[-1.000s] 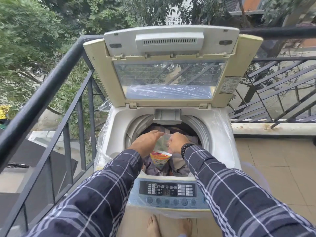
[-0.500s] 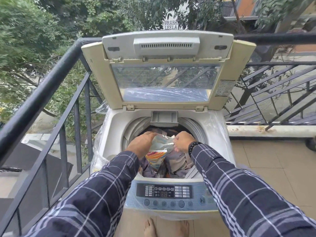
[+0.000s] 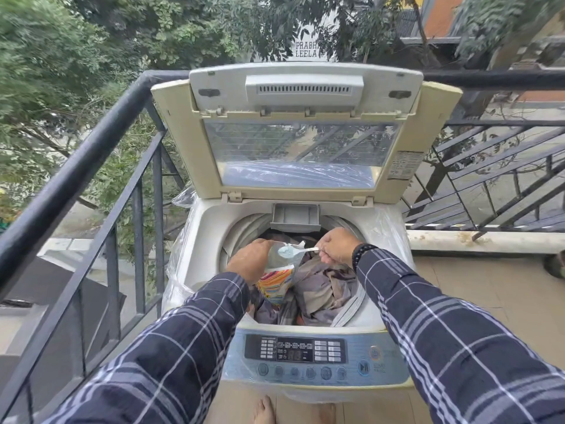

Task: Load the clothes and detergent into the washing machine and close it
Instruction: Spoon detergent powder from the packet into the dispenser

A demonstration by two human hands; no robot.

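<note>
A top-loading washing machine (image 3: 201,240) stands in front of me with its lid (image 3: 293,139) raised upright. Grey and brown clothes (image 3: 324,289) fill the drum. My left hand (image 3: 249,261) grips a colourful detergent pouch (image 3: 276,284) by its open top, over the drum. My right hand (image 3: 336,249) pinches the handle of a white plastic spoon (image 3: 293,250). The spoon's bowl holds pale blue powder and sits just above the pouch's mouth. A small detergent drawer (image 3: 295,217) sticks out at the drum's back rim.
The control panel (image 3: 308,356) with buttons runs along the near edge. A black metal railing (image 3: 91,154) stands close on the left and behind the machine. Tiled balcony floor (image 3: 489,289) lies to the right. My bare feet (image 3: 266,411) show below the machine.
My right hand has drawn the spoon, heaped with powder, up out of the pouch. The left hand keeps holding the pouch, now a little higher. The view has tilted slightly upward.
</note>
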